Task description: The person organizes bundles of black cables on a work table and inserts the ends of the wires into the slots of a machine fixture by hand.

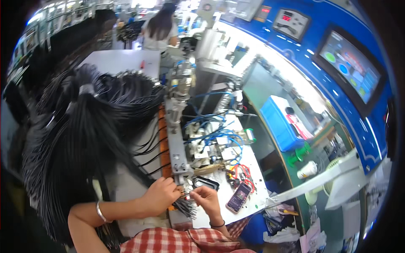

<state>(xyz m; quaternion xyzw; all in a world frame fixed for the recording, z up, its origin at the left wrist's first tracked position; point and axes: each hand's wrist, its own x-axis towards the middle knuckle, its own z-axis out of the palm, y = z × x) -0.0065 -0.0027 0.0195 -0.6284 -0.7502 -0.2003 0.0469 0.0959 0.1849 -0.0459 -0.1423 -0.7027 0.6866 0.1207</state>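
Note:
My left hand (162, 197) is closed at the front end of a metal fixture bar (177, 147), its fingers curled over the orange strip beside it. What those fingers hold is hidden. Facing it, my right hand (206, 200) pinches at a small part I cannot make out, close to the left fingertips. A thick bundle of black cables (114, 135) runs down under my left hand. The bundle's loose cable ends (185, 208) stick out just below both hands. Several single black cables lie across the orange strip (164, 145) farther up.
Blue air tubes (215, 137) and metal valves crowd the bench beyond the bar. A phone (238, 197), a small black tray (206, 183) and red wire (244, 170) lie right of my hands. Farther right are a blue bin (272, 122) and a control screen (350, 63). Another person (160, 31) is behind.

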